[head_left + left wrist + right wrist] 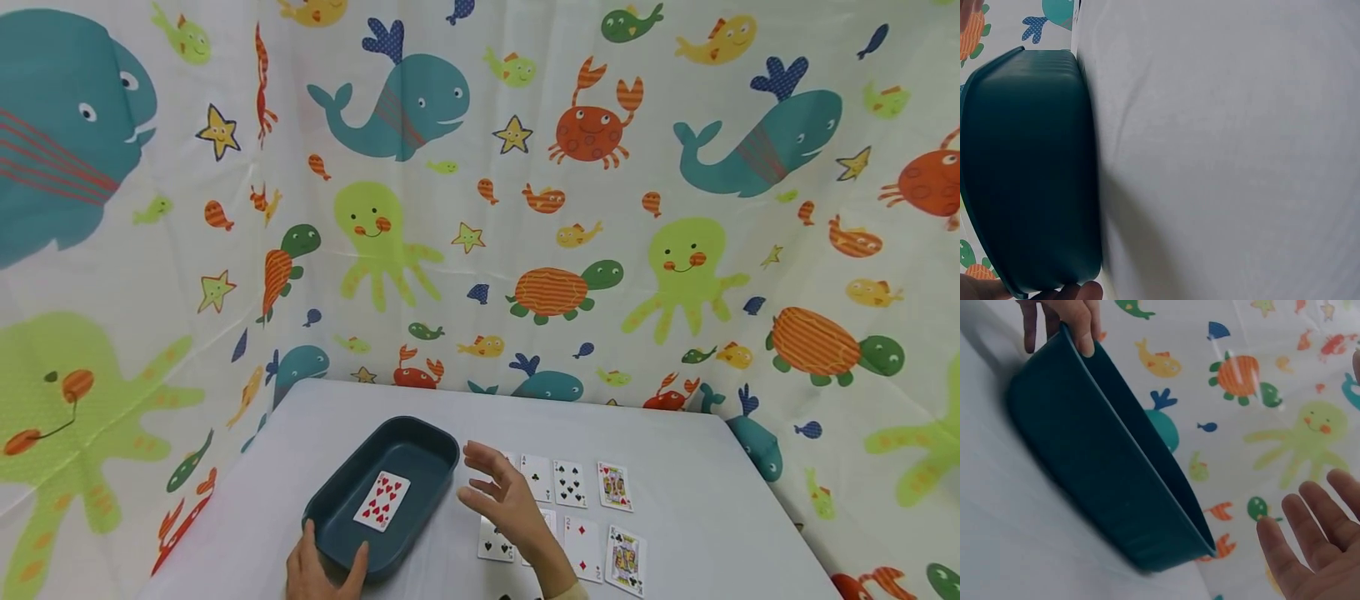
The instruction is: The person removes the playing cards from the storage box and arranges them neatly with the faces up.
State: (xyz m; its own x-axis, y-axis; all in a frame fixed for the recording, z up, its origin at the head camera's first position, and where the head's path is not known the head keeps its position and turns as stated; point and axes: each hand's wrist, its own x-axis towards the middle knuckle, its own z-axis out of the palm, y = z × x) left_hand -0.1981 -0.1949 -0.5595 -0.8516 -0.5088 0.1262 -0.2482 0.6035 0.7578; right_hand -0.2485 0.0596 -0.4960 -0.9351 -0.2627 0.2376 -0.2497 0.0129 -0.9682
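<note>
A dark teal oblong tub [408,460] stands on the white-covered table, with a ten-of-hearts-like card [382,501] face up on its floor. At the tub's near end my left hand [313,582] grips the rim. In the right wrist view, the thumb of that hand hooks over the tub's edge while its fingers stay outside. My right hand [510,504] is raised beside the tub's right side, holding nothing. Its fingers are spread and slightly bent in the right wrist view. That forearm partly hides the face-up cards beneath it.
Right of the tub lie two rows of face-up cards, among them a two of diamonds [582,547], a seven-of-spades-like card [570,484] and two face cards, one being the near king [626,560]. A curtain [465,350] printed with sea animals surrounds the table.
</note>
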